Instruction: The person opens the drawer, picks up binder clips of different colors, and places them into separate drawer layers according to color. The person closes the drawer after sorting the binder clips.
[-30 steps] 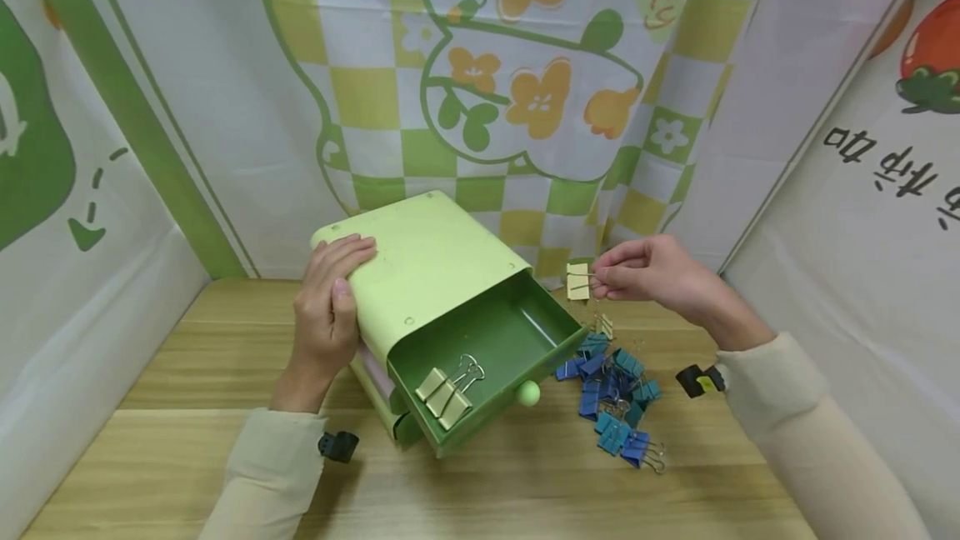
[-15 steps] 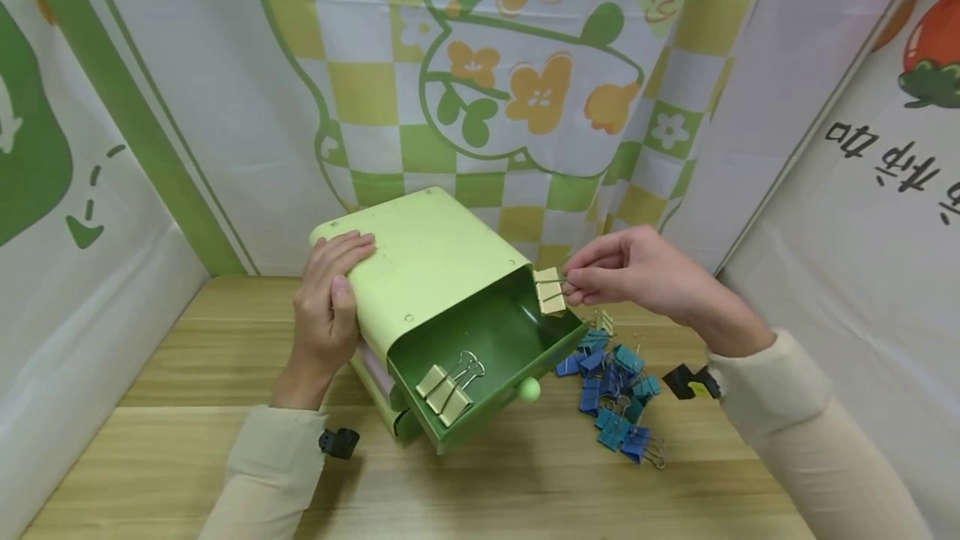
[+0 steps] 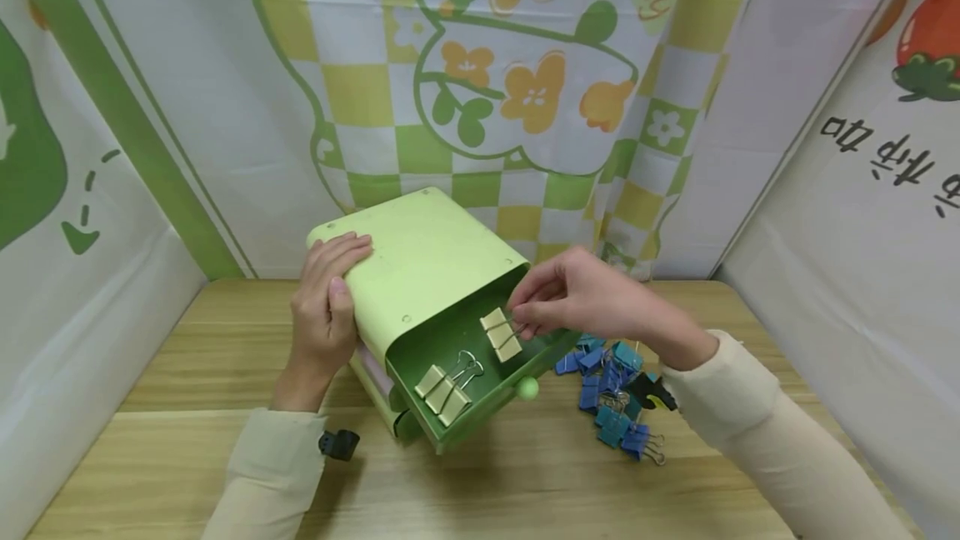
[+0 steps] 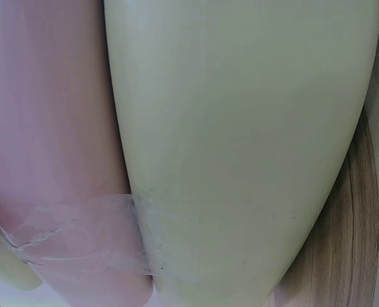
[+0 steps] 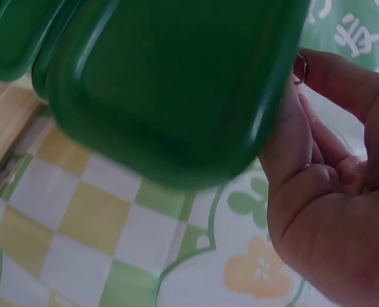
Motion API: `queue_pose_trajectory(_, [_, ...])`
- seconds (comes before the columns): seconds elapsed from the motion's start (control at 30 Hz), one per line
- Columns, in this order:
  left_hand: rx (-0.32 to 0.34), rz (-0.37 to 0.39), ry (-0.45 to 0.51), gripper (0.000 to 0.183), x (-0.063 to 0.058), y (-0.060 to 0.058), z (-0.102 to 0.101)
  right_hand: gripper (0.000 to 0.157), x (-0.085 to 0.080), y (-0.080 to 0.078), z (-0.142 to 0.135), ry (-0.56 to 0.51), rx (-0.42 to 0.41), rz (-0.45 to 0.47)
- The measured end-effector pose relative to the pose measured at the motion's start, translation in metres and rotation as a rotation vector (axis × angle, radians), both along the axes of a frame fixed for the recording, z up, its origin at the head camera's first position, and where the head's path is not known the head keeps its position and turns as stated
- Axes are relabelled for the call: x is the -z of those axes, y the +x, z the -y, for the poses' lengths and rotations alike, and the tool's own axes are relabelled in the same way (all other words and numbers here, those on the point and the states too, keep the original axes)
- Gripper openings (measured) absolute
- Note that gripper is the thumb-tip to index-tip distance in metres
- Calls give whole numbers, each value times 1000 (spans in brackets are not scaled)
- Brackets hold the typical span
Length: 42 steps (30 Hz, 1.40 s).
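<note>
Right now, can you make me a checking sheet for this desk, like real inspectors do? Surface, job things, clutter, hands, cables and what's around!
Surface: wooden table.
Job's things: held yellow clip over open green drawer of pale-green cabinet; at least one more yellow clip inside.
Clutter: loose pile of blue and teal clips beside the drawer.
Hands: left hand rests on the cabinet; right hand pinches the held clip's wire handle.
Cables: nothing seen.
Surroundings: checked curtain behind.

The left hand (image 3: 322, 315) rests, fingers close together, while the right hand (image 3: 581, 298) pinches between thumb and fingers
</note>
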<state>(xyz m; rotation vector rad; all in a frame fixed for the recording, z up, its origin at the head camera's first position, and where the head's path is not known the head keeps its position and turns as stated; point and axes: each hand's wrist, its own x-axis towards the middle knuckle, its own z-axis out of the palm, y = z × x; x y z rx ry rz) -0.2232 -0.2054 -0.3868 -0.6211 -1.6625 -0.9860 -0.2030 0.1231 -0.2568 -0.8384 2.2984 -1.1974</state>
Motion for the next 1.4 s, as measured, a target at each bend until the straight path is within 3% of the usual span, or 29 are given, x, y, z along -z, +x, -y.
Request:
queue_pose_trajectory(0.33, [0, -9, -4, 46, -1, -1, 0, 10, 11, 3, 26, 91, -110, -93])
queue_pose_trajectory(0.9, [0, -8, -1, 46, 0, 0, 0, 14, 10, 9, 38, 146, -149, -76])
queue_pose_trajectory(1.13, [-2, -10, -3, 47, 0, 0, 0, 16, 6, 5, 29, 162, -96, -150])
queue_pose_trajectory(1.4, [1, -10, -5, 46, 0, -1, 1, 20, -11, -2, 2, 94, 25, -143])
